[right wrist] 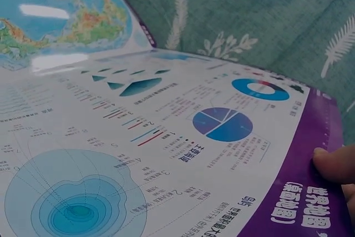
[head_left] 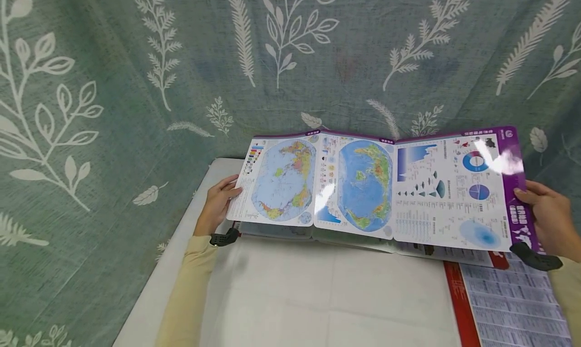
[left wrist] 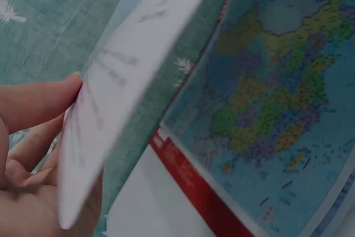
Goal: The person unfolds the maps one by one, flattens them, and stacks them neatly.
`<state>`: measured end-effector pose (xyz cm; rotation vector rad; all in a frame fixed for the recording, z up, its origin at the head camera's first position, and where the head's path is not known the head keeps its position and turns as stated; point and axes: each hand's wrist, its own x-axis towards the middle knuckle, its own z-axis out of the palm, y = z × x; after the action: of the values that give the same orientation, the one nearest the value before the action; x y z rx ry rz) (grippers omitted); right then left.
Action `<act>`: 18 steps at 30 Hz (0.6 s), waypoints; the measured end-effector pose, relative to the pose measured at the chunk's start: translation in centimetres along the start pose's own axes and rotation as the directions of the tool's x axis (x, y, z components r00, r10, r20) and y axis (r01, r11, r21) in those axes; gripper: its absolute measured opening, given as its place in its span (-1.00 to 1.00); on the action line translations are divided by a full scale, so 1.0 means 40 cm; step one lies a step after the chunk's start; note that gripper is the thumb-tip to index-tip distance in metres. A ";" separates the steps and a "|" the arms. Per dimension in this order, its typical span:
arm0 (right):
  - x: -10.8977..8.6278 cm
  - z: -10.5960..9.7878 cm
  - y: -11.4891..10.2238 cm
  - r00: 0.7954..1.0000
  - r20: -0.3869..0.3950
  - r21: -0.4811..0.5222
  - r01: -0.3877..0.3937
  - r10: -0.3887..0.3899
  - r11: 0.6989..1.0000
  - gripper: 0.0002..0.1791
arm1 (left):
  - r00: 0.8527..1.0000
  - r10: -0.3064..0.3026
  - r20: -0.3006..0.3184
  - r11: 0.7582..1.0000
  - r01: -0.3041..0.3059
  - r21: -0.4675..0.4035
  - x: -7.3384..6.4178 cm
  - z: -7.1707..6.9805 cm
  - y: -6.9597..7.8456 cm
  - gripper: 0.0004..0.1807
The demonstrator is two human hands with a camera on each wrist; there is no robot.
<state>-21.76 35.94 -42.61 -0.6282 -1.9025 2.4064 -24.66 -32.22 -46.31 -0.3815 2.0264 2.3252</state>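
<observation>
A glossy fold-out world map (head_left: 363, 180) with three panels and purple borders is held above the table, stretched between both hands. The left hand (head_left: 218, 203) pinches its left edge, thumb on the printed face and fingers behind. At the opposite end, the right hand (head_left: 551, 216) grips the purple title strip, its thumb (right wrist: 333, 165) on the front. Two panels carry world maps; the right one has charts and diagrams. Below it lies another map (left wrist: 277, 92) with a red border, mostly hidden in the head view.
A sheet with a red strip and rows of small print (head_left: 508, 301) lies at the right on the white table (head_left: 327, 296). Behind the table hangs a green curtain (head_left: 195, 49) with white leaf patterns. A black strap (head_left: 224, 237) circles the left wrist.
</observation>
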 end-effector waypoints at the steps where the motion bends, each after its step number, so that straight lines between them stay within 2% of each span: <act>1: 0.002 -0.001 0.000 1.000 -0.015 -0.022 -0.011 0.011 1.000 -0.31 | 1.000 0.002 -0.013 1.000 -0.002 -0.001 0.002 0.007 -0.003 -0.42; 6: 0.024 -0.006 0.007 0.996 -0.074 -0.111 -0.063 0.055 0.992 -0.10 | 0.998 0.013 -0.064 1.000 -0.013 0.000 0.005 0.042 -0.009 -0.47; 13: 0.054 -0.028 0.006 0.994 -0.096 -0.198 -0.064 0.046 0.978 -0.17 | 0.996 0.034 -0.088 0.999 -0.037 -0.031 0.013 0.094 -0.017 -0.48; 18: 0.059 -0.046 -0.003 0.990 -0.108 -0.228 -0.110 0.087 0.967 -0.14 | 0.996 0.018 -0.083 0.996 -0.026 -0.088 0.027 0.105 -0.031 -0.48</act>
<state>-23.36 38.28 -43.56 -0.8533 -2.1800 2.1750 -26.15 -28.05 -47.22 -0.4678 1.9753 2.4589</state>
